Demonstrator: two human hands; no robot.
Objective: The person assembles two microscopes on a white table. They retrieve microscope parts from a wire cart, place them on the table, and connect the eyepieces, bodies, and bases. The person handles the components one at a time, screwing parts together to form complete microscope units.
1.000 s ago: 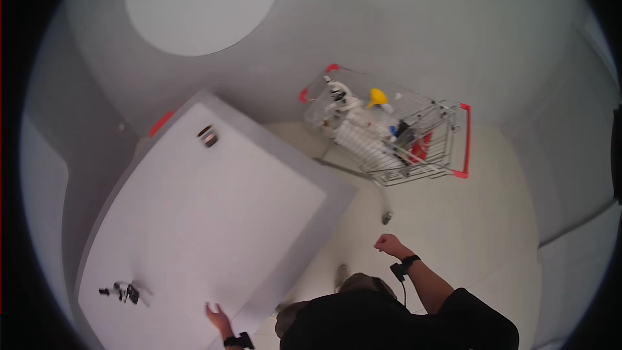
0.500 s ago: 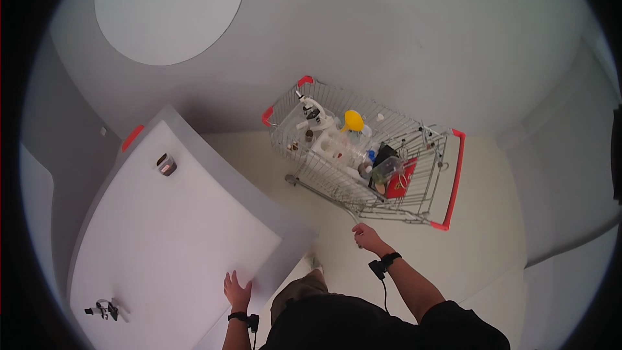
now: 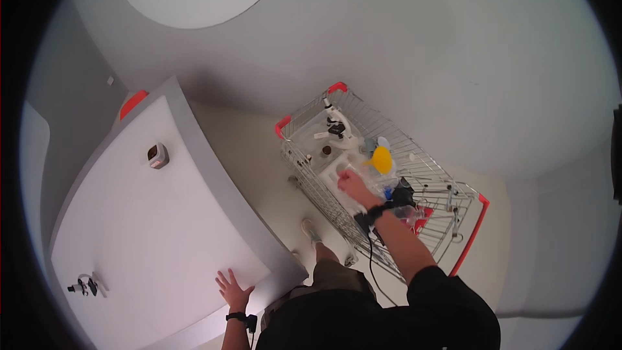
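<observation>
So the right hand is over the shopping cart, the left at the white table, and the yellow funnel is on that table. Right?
Not quite: the head view shows the yellow funnel in the shopping cart, not on the white table. The right hand is over the cart, the left hand at the table.

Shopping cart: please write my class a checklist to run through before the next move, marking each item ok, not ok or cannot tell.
1. Right hand over the shopping cart: ok.
2. Right hand's hold on anything: cannot tell; its fingertips are unclear.
3. Left hand open, fingers spread, at the table: ok.
4. Both hands over the cart: not ok; only the right is.
5. White microscope apart from the right hand: ok.
6. Yellow funnel in the cart: ok.
</observation>
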